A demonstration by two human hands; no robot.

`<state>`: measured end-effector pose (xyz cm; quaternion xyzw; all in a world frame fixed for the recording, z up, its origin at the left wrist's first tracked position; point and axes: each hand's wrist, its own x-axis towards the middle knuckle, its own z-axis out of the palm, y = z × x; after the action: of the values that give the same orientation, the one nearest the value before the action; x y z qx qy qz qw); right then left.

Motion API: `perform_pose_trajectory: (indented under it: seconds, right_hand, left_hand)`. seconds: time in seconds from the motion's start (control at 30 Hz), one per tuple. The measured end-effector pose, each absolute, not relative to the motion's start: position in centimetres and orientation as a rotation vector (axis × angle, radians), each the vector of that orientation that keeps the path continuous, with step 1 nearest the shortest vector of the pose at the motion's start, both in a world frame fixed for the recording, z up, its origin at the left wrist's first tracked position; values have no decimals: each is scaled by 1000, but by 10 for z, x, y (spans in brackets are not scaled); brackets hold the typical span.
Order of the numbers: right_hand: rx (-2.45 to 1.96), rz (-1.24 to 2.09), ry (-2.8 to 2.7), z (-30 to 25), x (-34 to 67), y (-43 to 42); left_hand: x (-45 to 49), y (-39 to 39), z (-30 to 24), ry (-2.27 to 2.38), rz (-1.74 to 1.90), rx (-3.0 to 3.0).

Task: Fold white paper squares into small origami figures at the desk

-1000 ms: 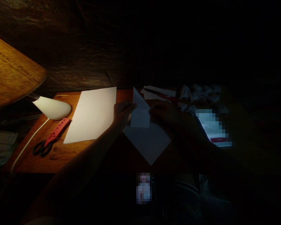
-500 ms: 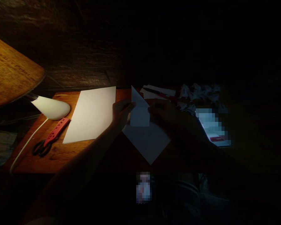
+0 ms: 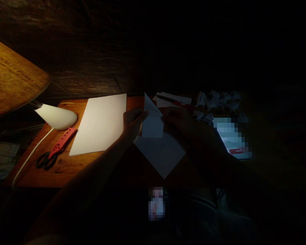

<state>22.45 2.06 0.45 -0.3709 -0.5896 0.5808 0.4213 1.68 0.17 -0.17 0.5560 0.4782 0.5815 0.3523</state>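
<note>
Head view: I see the left hand (image 3: 134, 120) with its grip narrow, thumb and fingers pinching the left edge of a folded white paper piece with a pointed top (image 3: 153, 126). At that piece's right edge are the fingertips of the right hand (image 3: 177, 119); it is too dark for me to tell whether that grip is closed on it. The piece is raised over the far part of a white paper sheet (image 3: 163, 156), which lies corner-down on the brown wooden worktop (image 3: 63, 177); I cannot tell whether the two are joined. Left of the hands I have a large white rectangular paper stack (image 3: 99, 126), then black-handled scissors with a perforated pink cover (image 3: 62, 143), just beside a white rounded lamp base (image 3: 58, 117). Far right sits a heap of folded white paper shapes (image 3: 216, 101), near a glowing, pixelated screen (image 3: 229, 136).
</note>
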Motion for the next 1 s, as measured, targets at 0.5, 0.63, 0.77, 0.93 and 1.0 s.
perform_pose_trajectory:
  seconds: [0.5, 0.63, 0.77, 0.93, 1.0]
  right_hand:
    - [-970, 1476, -1497, 7, 225, 15]
    - [-968, 1432, -1575, 13, 224, 12]
    - [-1000, 1300, -1676, 19, 224, 8]
    - [-978, 1335, -1616, 13, 224, 11]
    - [-967, 1368, -1560, 8, 223, 13]
  left_hand:
    - [17, 4, -7, 1194, 1470, 1352]
    - [21, 1, -2, 1186, 1380, 1414]
    - [25, -1, -3, 1127, 1211, 1483]
    - [27, 0, -5, 1054, 1094, 1560]
    - [28, -1, -4, 1056, 1064, 1573]
